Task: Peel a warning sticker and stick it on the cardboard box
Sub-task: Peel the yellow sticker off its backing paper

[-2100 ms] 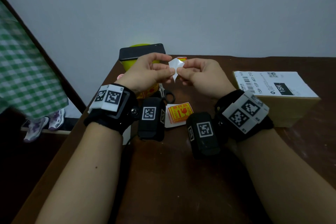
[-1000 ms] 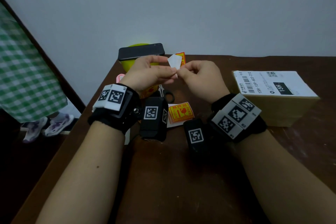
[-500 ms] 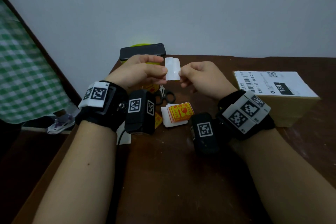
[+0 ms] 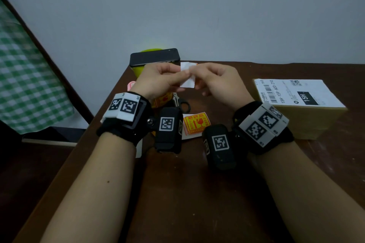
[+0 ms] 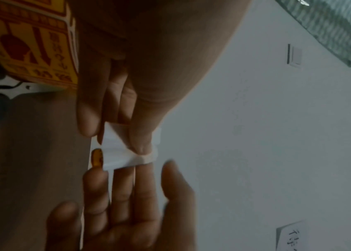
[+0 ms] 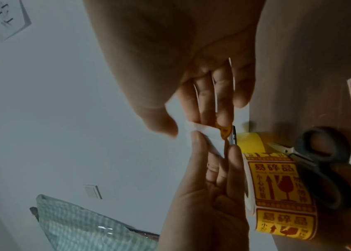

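- Since half a second ago my hands close in: left hand (image 4: 158,81) and right hand (image 4: 221,83) both pinch the sticker (image 4: 187,77).
- Orange corner lifting off the backing, so peel starting; cardboard box (image 4: 308,116) untouched.

Two bare hands up over the brown wooden table (image 4: 197,193), left hand (image 4: 158,80) and right hand (image 4: 221,81), sharing one small white-backed sticker piece (image 4: 187,83). One tan cardboard box with a white shipping label (image 4: 300,104). One yellow roll of red-printed warning stickers (image 6: 277,191). One pair of black-handled scissors (image 6: 320,169). One black phone (image 4: 155,57), one small stack of loose yellow stickers (image 4: 196,125).
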